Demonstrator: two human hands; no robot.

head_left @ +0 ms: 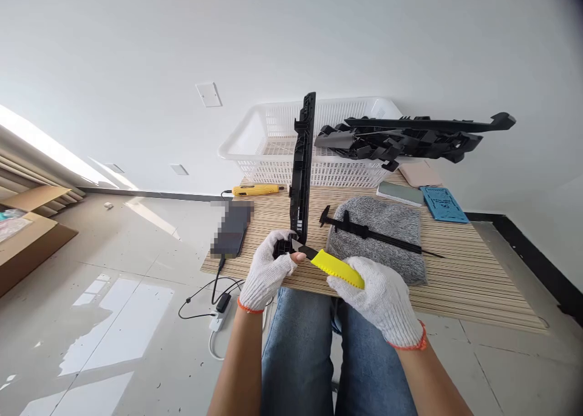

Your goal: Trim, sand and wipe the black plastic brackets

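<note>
My left hand (268, 269), in a white knit glove with an orange cuff edge, is closed around the lower end of a long black plastic part (301, 173). The part stands up away from me, its far end in front of the white basket. My right hand (380, 294), gloved alike, grips the yellow handle of a utility knife (337, 270). Its blade reaches left to the part's lower end, beside my left thumb; whether it touches the plastic I cannot tell. A bare thumb tip shows through the left glove.
Several black plastic parts (410, 138) lie across a white basket (259, 155). On the striped table (478, 270) are a grey cloth (401, 212) with a black caliper (364, 229), a yellow rotary tool (255, 190), a blurred dark device (232, 228) and a blue pad (443, 204). Cables hang at the left.
</note>
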